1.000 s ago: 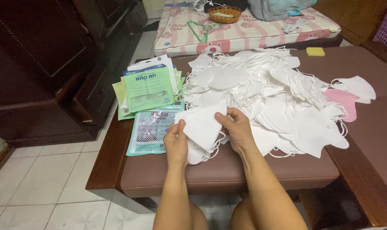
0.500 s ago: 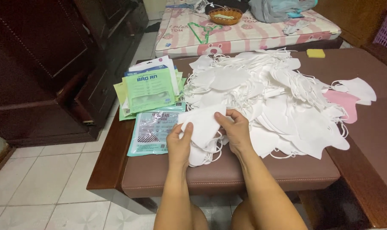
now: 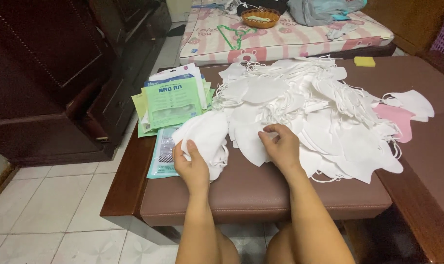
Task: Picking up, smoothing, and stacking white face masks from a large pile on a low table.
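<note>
Soft, matte white fabric throughout: a small stack of folded face masks (image 3: 205, 139), curved and petal-shaped, thin elastic loops trailing at the near edge. Lying on the brown padded bench top (image 3: 261, 195), just left of the big mask pile (image 3: 310, 112) and partly over a clear teal-edged packet (image 3: 162, 154). Long axis of the stack slanting from near right to far left, rounded end toward the green packets (image 3: 170, 100).

Left hand (image 3: 191, 166) clamped on the stack's near edge, thumb pressed on top, fingers curled under and mostly hidden; wrist straight, forearm rising from the lap.

Right hand (image 3: 280, 146) palm down on the near edge of the big mask pile, fingers bent and narrow, fingertips pinching at a single white mask (image 3: 251, 142); whether fully lifted or merely touched, impossible to tell. Forearm angled in from the right.

Big mask pile: a loose, crumpled heap, layered leaf shapes with tangled ear loops, spread across the middle of the bench. At its far right edge, one pink mask (image 3: 398, 120). Left of the pile, glossy flat green packets fanned over blue-and-white ones. Beyond the pile, a small yellow sponge-like block (image 3: 364, 61). Bench cushion smooth, leather-like, stitched along the front seam, framed in dark wood.
</note>
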